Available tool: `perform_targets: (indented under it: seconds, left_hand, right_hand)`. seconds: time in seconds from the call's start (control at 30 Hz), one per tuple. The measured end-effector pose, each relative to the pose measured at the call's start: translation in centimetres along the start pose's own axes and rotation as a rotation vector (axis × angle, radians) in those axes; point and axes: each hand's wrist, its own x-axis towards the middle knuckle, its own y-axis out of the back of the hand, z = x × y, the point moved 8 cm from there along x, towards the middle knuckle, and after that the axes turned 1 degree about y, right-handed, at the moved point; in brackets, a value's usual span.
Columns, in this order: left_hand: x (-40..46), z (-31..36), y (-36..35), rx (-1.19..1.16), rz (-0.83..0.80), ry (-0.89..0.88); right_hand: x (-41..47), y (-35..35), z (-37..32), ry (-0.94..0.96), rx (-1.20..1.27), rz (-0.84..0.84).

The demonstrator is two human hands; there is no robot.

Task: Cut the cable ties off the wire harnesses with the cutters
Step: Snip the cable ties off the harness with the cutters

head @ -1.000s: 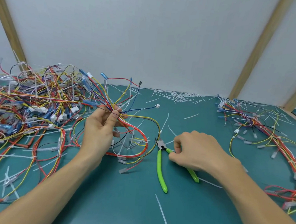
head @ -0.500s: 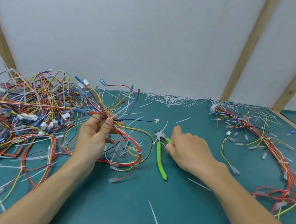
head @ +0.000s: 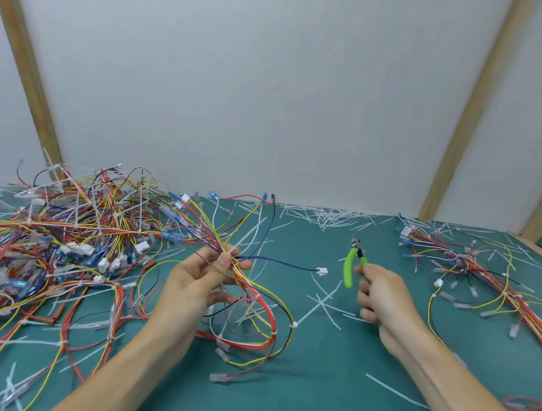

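bringing the cutters to the tie under the left thumb

the left hand (head: 201,279) is pinching a wire harness (head: 247,302) between thumb and fingers, holding it up off the green mat (head: 327,393), with a white cable tie (head: 243,240) sticking up just above the thumb. the right hand (head: 383,299) is gripping the green-handled cutters (head: 353,263) by one handle, nose pointing away, well apart from the bundle. a fuller grip with both handles in the palm is probably needed first. then it is likely best sliding one blade under the tie only, keeping the coloured wires out of the bite. uncut harnesses (head: 44,243) are lying heaped at left, a stripped harness (head: 487,282) at right.
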Motion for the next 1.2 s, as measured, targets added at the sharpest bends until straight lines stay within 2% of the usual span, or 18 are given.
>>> perform_targets:
  seconds: [0.07,0.2,0.33,0.47,0.6,0.73,0.93,1.03,1.2]
  left_hand:
    - [0.0,0.1,0.1,0.029,0.009,-0.01]
    - [-0.4,0.7,-0.1,0.185,0.009,-0.102]
    - [-0.8,1.1,-1.0,0.285,-0.026,-0.167]
    - [-1.2,1.1,-1.9,0.293,-0.081,-0.177]
    - [-1.3,0.9,-2.4,0.352,-0.1,-0.193]
    - [-1.5,0.1,-3.0,0.371,-0.144,-0.187]
    - [-1.4,-0.3,-3.4,0.377,-0.167,-0.181]
    - [-1.7,-0.4,-3.8,0.374,-0.196,-0.182]
    - [-1.9,-0.8,-4.4,0.414,-0.277,-0.165]
  right_hand:
    - [-0.2,-0.8,0.7,-0.126,0.291,-0.094]
    - [-1.1,-2.5,-0.2,-0.171,0.51,-0.295]
    - [-2.0,-2.9,-1.7,-0.106,0.559,-0.427]
    - [-3.7,-3.8,-2.9,-0.131,0.619,-0.63]
    - [-5.7,-5.3,-3.9,-0.104,0.534,-0.772]
    - [-6.8,-6.8,-4.1,0.066,0.334,-0.682]
    - [-8.5,-7.4,-5.4,0.553,-0.128,-0.42]
    - [-8.2,-7.5,-4.6,0.561,-0.151,-0.376]
    - [-7.9,-7.8,-4.2,0.575,-0.212,-0.404]
